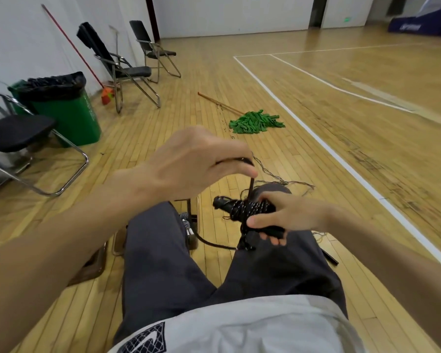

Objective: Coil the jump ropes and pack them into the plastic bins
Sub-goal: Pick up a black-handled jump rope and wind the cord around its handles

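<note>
A sports hall is shown, its wooden strip floor (354, 103) marked with white lines (313, 138). A green-headed mop (255, 122) is laid flat on the boards ahead, its wooden handle pointing back toward the left wall. Along that white wall (18, 42) two black folding chairs (127, 70) are stood, a red-handled broom (74, 50) is leaned, and a green waste bin (71, 113) lined with a black bag is placed. A third chair (15, 133) is seen at the left edge. A dark blue object (423, 21) is glimpsed in the far right corner, too blurred to be identified.

The jump rope (242, 207) is held above the right knee of the seated person. Its black handles are bundled together and wound round with black, white-flecked cord. The bundle is gripped by the right hand (288, 215), with the thumb laid on top and the fingers curled beneath. One taut strand is drawn straight up from the bundle and is pinched between the thumb and fingertips of the left hand (196, 161), which is raised above it. A thinner cord (278, 177) is strewn on the floor beyond the knee.
</note>
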`<control>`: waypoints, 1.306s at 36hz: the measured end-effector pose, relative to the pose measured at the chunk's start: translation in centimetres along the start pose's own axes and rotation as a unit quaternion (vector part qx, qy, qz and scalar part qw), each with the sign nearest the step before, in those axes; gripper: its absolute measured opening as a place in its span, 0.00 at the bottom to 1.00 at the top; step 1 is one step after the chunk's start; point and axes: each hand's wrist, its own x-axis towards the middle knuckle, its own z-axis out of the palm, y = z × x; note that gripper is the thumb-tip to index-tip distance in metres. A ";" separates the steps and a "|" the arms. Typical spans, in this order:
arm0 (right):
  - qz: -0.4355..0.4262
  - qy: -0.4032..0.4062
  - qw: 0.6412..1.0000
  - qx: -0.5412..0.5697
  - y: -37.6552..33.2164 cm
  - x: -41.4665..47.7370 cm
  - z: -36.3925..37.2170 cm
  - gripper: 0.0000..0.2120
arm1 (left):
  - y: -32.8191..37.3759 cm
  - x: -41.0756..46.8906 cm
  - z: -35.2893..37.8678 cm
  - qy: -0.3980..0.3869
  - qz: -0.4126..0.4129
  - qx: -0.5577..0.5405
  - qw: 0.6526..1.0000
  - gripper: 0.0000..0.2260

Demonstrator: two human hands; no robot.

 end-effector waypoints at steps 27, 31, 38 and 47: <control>-0.252 -0.350 0.849 0.306 -3.0 -3.0 0.6 0.20 | -5.4 -0.5 8.5 0.049 -0.341 -0.259 0.902 0.07; -0.278 -0.269 0.843 0.374 -2.2 -2.3 -0.2 0.24 | -3.6 -1.6 8.7 0.103 -0.404 -0.380 0.826 0.15; -0.234 -0.042 0.864 0.443 -1.4 -1.2 -1.1 0.30 | -2.6 -2.9 9.9 0.121 -0.425 -0.336 0.831 0.12; -0.171 0.113 0.898 0.389 -1.5 1.0 -1.1 0.18 | -0.6 -3.1 10.6 0.130 -0.417 -0.215 0.873 0.12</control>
